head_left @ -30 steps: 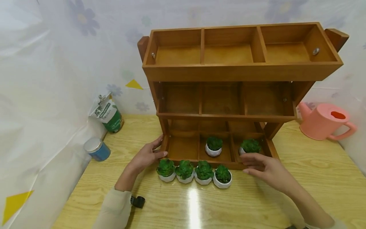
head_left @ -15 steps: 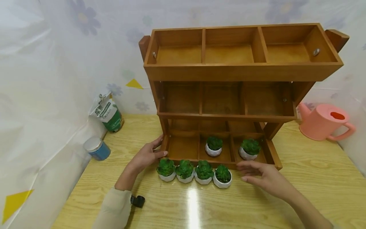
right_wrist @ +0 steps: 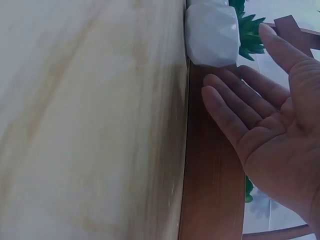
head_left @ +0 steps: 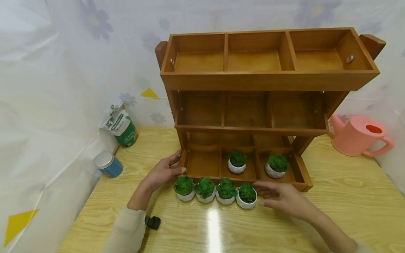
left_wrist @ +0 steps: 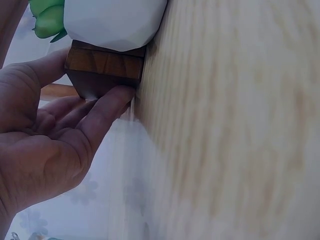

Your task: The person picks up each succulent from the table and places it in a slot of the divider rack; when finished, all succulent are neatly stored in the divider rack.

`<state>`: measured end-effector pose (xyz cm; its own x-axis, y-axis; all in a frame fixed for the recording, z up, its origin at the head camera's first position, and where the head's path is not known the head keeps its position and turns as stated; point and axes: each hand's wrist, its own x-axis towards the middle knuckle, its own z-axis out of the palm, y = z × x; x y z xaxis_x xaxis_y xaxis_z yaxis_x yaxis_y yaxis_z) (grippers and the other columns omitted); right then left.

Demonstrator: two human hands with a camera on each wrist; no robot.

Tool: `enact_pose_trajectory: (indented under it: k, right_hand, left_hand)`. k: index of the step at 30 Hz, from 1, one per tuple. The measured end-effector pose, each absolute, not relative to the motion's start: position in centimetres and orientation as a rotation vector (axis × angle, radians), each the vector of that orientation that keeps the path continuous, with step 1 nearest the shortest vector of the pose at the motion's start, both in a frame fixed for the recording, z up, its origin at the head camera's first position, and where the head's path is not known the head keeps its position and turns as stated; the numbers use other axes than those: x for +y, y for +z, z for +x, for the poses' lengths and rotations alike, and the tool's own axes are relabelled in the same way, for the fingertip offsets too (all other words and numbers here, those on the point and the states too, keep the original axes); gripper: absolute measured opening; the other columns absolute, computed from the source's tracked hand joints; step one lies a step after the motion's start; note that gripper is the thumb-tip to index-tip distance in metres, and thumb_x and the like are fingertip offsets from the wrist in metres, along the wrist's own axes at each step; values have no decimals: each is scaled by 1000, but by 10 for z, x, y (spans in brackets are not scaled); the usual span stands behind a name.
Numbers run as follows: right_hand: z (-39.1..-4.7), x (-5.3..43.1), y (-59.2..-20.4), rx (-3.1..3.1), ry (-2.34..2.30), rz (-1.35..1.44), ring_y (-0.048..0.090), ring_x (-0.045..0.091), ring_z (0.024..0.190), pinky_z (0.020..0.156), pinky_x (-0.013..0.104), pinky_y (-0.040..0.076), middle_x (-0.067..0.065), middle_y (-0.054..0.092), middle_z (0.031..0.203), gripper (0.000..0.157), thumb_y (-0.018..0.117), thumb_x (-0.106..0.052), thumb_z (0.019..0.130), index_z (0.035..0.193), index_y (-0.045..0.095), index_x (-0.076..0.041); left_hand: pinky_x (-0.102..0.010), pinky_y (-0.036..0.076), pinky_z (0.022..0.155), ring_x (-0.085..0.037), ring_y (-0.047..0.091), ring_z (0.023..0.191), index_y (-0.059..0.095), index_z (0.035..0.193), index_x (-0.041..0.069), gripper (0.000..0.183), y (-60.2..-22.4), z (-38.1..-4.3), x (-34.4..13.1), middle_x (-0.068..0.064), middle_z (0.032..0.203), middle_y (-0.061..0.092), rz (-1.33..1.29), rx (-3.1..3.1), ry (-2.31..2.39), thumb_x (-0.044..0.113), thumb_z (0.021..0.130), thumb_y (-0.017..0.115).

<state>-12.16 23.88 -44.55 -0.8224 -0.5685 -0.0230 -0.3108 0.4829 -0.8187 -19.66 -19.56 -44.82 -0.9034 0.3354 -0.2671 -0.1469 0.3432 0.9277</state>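
Observation:
A three-tier wooden shelf stands at the back of the table, each tier split into compartments. My left hand grips the left end of its bottom tier, thumb on one side and fingers on the other. Several potted succulents in white faceted pots stand in a row along the front edge. At the right end of that row, my right hand reaches with spread thumb and fingers towards a succulent; its white pot is just beyond the fingertips. Bottom-tier compartments hold one succulent in the middle and another at right.
A pink watering can stands right of the shelf. On the left are a green-and-white pouch with a clip and a blue jar with a silvery lid. Patterned sheeting rises behind and beside the wooden table.
My right hand has left the succulent in the right compartment and moved left and down to the front row's end. The left hand stays on the shelf.

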Motion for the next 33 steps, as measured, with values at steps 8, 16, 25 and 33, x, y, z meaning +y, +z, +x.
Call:
enact_pose_trajectory:
  k: [8, 16, 25, 33]
  right_hand:
    - [-124, 232, -448, 2484, -1172, -746, 72, 10, 106, 85, 26, 59, 15, 68, 133, 62, 73, -41, 92, 142, 59, -9]
    - [-126, 225, -450, 2536, -1096, -788, 71, 9, 109, 87, 28, 59, 14, 67, 135, 68, 74, -47, 89, 142, 59, -6]
    - [-129, 216, -450, 2660, -909, -788, 72, 16, 107, 87, 32, 59, 8, 70, 130, 75, 76, -57, 83, 138, 61, -9]
    - [-128, 216, -449, 2693, -856, -845, 72, 12, 104, 85, 30, 59, 3, 71, 126, 69, 78, -51, 85, 137, 61, -9]
  left_hand:
    - [-41, 55, 101, -36, 37, 149, 17, 164, 28, 79, -449, -194, -195, -10, 170, 20, 172, 2213, 1579, 19, 101, 65]
    - [-40, 56, 99, -37, 44, 145, 17, 164, 28, 80, -450, -194, -196, -10, 170, 20, 171, 2206, 1590, 20, 100, 66]
    - [-41, 56, 99, -37, 49, 141, 18, 163, 28, 79, -451, -195, -196, -11, 169, 21, 171, 2204, 1599, 19, 101, 65]
    - [-42, 56, 100, -35, 48, 143, 19, 163, 31, 80, -450, -194, -195, -8, 169, 24, 124, 2230, 1588, 20, 99, 67]
